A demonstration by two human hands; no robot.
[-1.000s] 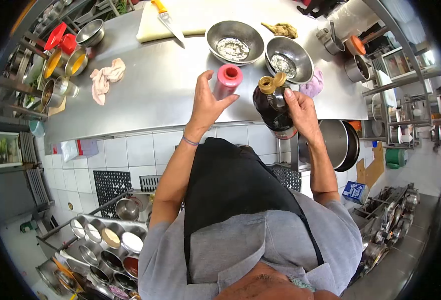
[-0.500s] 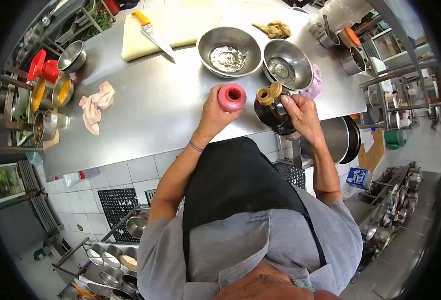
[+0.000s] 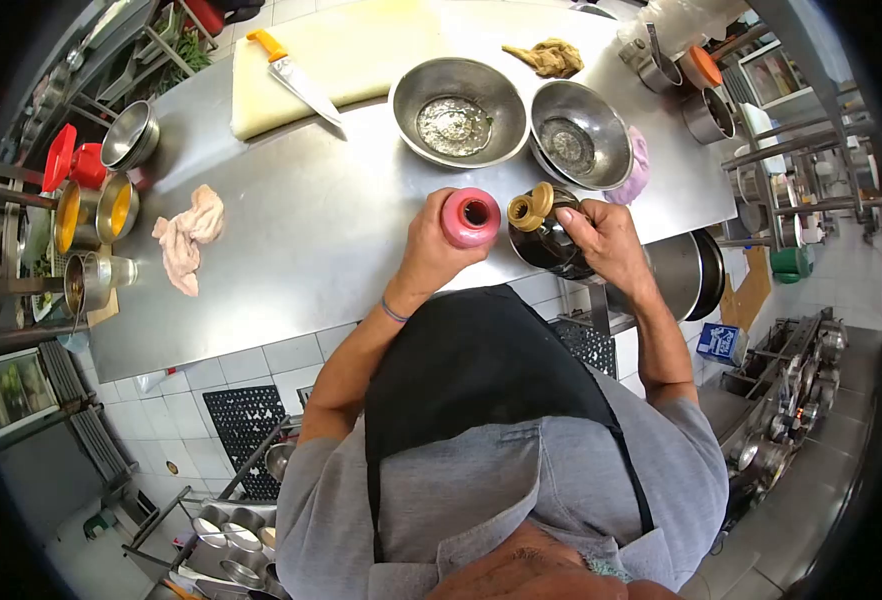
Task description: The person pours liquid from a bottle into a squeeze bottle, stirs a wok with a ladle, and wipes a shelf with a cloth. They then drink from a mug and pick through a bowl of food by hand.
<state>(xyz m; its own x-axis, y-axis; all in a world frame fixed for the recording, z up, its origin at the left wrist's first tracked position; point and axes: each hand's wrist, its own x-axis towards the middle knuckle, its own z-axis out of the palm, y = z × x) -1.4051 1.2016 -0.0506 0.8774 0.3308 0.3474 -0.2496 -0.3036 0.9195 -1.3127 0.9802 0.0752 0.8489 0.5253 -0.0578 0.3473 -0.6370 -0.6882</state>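
Note:
My left hand (image 3: pixel 429 250) is wrapped round a pink squeeze bottle (image 3: pixel 471 228), whose uncapped mouth faces up. Close to its right is a jug of dark liquid (image 3: pixel 553 245), gripped at the handle side by my right hand (image 3: pixel 609 240). The jug's gold cap is flipped up beside its open spout. A narrow gap separates spout and bottle mouth; no liquid shows between them. Beyond my hands sit a wide metal bowl (image 3: pixel 419 108) with a little clear wet residue and a second metal bowl (image 3: pixel 611 140) at its right.
A knife (image 3: pixel 301 90) rests across the edge of a cutting board (image 3: pixel 361 50). On the steel table (image 3: pixel 291 220) lie a crumpled pinkish cloth (image 3: pixel 189 240), a brown cloth (image 3: pixel 551 58) and a purple cloth (image 3: pixel 636 170). Metal containers (image 3: pixel 121 205) with yellow contents stand at the left edge.
The jug's spout has come a little nearer to the pink bottle's mouth. Both held things appear slightly lower in view, while the whole view has shifted a little. Both grips are unchanged.

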